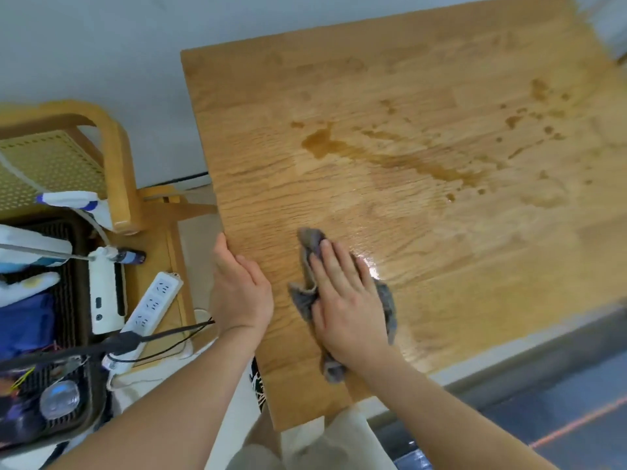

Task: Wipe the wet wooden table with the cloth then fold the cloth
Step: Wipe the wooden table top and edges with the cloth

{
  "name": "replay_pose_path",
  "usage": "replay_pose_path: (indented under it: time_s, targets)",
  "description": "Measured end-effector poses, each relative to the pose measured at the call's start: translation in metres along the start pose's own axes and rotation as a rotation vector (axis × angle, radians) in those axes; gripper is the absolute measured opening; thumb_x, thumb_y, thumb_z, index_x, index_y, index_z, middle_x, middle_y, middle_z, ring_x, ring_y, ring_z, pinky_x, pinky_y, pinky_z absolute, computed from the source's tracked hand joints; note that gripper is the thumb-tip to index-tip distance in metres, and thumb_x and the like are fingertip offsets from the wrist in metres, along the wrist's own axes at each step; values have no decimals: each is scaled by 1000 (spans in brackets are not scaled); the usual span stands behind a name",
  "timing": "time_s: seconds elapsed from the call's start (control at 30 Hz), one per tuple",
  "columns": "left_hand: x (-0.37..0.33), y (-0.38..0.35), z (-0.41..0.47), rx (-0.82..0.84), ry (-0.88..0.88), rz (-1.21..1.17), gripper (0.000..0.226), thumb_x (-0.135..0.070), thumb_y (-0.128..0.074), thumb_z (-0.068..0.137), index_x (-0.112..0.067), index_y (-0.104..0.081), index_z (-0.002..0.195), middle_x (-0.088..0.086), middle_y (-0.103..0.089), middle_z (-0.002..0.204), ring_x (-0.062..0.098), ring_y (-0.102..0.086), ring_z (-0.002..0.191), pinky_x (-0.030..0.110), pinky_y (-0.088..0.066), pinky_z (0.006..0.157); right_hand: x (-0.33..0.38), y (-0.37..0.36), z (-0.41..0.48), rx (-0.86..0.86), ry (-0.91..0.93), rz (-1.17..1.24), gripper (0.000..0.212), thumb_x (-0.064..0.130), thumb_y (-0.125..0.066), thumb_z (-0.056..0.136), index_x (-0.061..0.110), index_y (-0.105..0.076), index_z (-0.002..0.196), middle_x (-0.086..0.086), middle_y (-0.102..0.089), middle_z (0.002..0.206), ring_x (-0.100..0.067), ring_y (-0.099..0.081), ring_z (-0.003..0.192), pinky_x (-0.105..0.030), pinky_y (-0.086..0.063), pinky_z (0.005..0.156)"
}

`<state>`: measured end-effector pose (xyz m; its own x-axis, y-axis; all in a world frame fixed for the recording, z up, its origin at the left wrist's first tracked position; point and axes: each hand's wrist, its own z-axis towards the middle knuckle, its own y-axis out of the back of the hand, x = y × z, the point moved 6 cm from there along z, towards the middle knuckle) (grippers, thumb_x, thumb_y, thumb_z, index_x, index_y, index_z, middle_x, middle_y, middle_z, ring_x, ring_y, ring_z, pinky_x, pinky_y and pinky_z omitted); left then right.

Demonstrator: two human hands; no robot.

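Right hand point(349, 300) pressed flat, fingers spread, on the bunched grey cloth point(385, 300) near the table point(441, 79) edge, left hand point(242, 290) bracing the left edge; wiping should carry pressure far-right through the puddle point(325, 144).

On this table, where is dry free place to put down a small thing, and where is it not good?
The far-left part of the wooden table, between its left edge and the big puddle, looks bare and mostly dry. The middle and far-right carry puddles and droplets. The near part is occupied: left hand on the edge, right hand pressing the cloth.
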<state>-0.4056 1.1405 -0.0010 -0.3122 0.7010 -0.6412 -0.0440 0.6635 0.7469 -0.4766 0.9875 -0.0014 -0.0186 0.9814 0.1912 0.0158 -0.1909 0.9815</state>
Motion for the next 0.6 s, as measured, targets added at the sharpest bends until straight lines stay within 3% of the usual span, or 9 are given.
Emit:
replay_pose_path:
  time_s: [0.07,0.13,0.17,0.27,0.33,0.4,0.5,0.6]
  targets:
    - [-3,3,0,-13,-29,-32,40,-18,-28,98,-7,-39,135,11,-55,122,25,-58,95,29,-42,70,7,1,-37,55,178,13,56,25,-46,90,12,-46,144,-7,-33,156,-24,-25,147,-47,-25,117]
    - [-2,4,0,-6,-41,-29,40,-16,-29,99,-5,-39,136,12,-56,124,24,-58,94,26,-38,68,-30,9,-67,64,191,-25,54,27,-43,92,13,-46,143,-6,-34,155,-23,-28,146,-47,-28,115]
    - [0,4,0,0,-39,-19,41,-17,-29,99,-5,-36,138,14,-56,125,26,-58,95,27,-38,68,-59,14,-74,46,77,-44,54,28,-39,93,13,-44,144,-7,-33,155,-24,-28,146,-49,-31,113]
    - [2,4,1,2,-19,0,42,-18,-29,100,-7,-33,140,15,-55,127,32,-59,97,30,-38,67,-126,32,-59,-64,-544,-27,63,31,-24,92,9,-33,149,-11,-24,159,-28,-20,147,-52,-24,116]
    - [2,4,2,9,-21,0,43,-20,-29,100,-9,-32,141,14,-54,129,32,-59,99,31,-39,68,-99,23,-34,-80,-696,-14,66,33,-18,92,8,-23,153,-13,-15,161,-29,-10,150,-49,-12,121]
    - [4,3,3,17,-17,-7,44,-20,-28,100,-9,-30,142,14,-53,131,33,-58,102,34,-43,72,-35,8,-15,-69,-508,-18,63,29,-26,93,8,-26,152,-14,-18,160,-28,-12,149,-45,-7,121]
    - [1,4,-1,21,-23,-9,45,-20,-28,100,-9,-29,143,16,-51,133,35,-57,106,38,-46,78,43,-8,-23,26,-100,-6,58,28,-38,93,11,-36,149,-9,-27,159,-25,-19,148,-45,-12,121]
    - [1,5,-1,20,-15,-36,45,-20,-28,100,-8,-29,143,16,-49,136,34,-55,111,43,-49,85,19,-1,-44,69,133,14,54,28,-42,94,14,-42,146,-6,-31,157,-22,-25,147,-45,-23,118]
